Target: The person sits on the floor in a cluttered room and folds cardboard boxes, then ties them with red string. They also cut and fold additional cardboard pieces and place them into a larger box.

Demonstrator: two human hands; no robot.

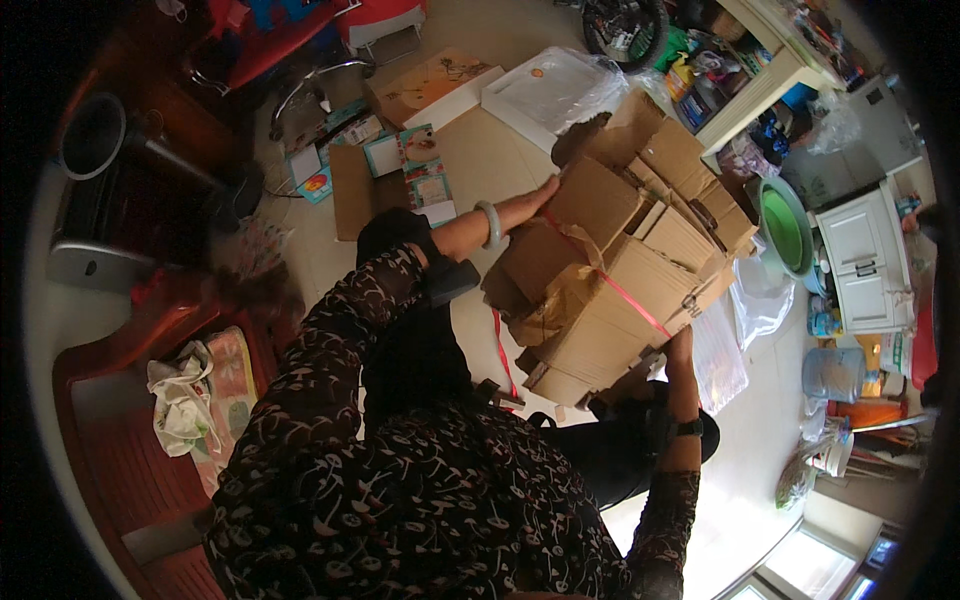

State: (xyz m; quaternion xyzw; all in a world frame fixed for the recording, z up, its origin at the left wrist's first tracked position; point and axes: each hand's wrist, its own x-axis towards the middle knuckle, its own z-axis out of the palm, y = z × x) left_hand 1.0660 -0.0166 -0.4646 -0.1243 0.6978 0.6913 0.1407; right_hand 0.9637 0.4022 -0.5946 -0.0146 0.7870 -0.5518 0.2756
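Note:
A bundle of flattened cardboard boxes [645, 289] leans at a slant in front of me. Across it runs a red plastic strap [626, 295], and a loose length of the same strap [502, 352] trails below its left side. My left hand [536, 201], below a pale bangle [489, 223], holds the bundle at its upper left edge. At the lower right edge, near the strap, my right hand [680, 351] grips the cardboard, its fingertips hidden by the board. Crumpled brown paper [559, 304] sticks out of the bundle's near left side.
Beyond the bundle lie a white foam tray [517, 97], a printed orange box [435, 86] and opened cartons [427, 169]. Plastic sheeting [720, 360] and a green basin [784, 225] are to the right. A red wooden bench [120, 420] stands at left; a wheel [626, 34] is at the back.

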